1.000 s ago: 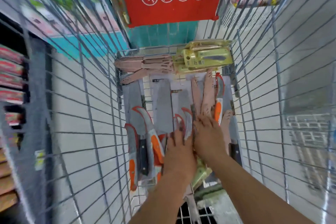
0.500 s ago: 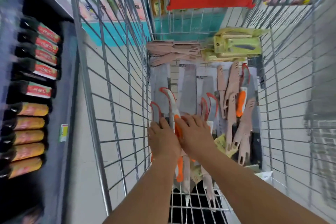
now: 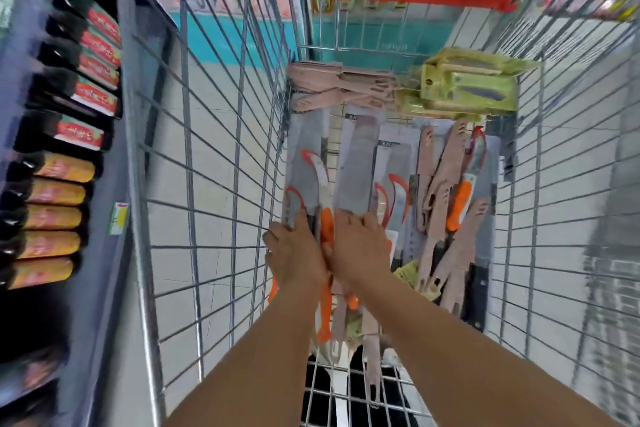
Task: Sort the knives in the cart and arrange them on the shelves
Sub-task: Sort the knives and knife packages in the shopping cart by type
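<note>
Both hands work low in the cart: left hand curls over the orange-handled knives, right hand presses flat beside it. Pink sheathed knives lie at three o'clock, yellow packs at one, shelves at nine. Lifting the loose bundle could let one knife slide out through the wire.

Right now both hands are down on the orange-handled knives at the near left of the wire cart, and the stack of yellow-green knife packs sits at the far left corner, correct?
One detail is wrong. The head view shows the stack of yellow-green knife packs at the far right corner; the far left holds pink sheathed knives. The left hand and right hand are indeed on the orange-handled knives in the wire cart.
</note>
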Demonstrator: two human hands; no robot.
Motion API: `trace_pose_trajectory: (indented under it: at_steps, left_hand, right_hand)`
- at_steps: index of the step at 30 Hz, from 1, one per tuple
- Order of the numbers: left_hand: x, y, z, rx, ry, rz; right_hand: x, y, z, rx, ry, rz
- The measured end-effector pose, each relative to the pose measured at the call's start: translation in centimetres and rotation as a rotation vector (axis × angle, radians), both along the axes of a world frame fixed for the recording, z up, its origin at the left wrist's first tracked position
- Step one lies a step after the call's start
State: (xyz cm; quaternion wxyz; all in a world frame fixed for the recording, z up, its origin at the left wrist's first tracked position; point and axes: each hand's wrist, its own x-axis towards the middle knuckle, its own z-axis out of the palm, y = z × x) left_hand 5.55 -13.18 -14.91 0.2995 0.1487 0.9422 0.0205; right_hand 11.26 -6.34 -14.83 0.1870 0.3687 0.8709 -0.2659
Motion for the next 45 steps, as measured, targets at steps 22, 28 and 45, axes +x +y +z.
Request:
trace_pose_trajectory:
  at_steps: [22, 28, 45]
  left_hand:
    - [1.1, -0.6, 1.3, 0.091, -0.099, -0.038]
    - [0.9, -1.0, 2.6, 0.186, -0.077, 0.039]
    - [2.3, -2.8, 4.0, -0.078, -0.167, -0.004]
  right_hand:
    - [4.7, 2.9, 1.7, -0.236, 0.074, -0.491]
    - [7.4, 3.1, 1.8, -0.163, -0.076, -0.482]
    - [6.5, 0.3, 1.7, 0.149, -0.019, 0.405]
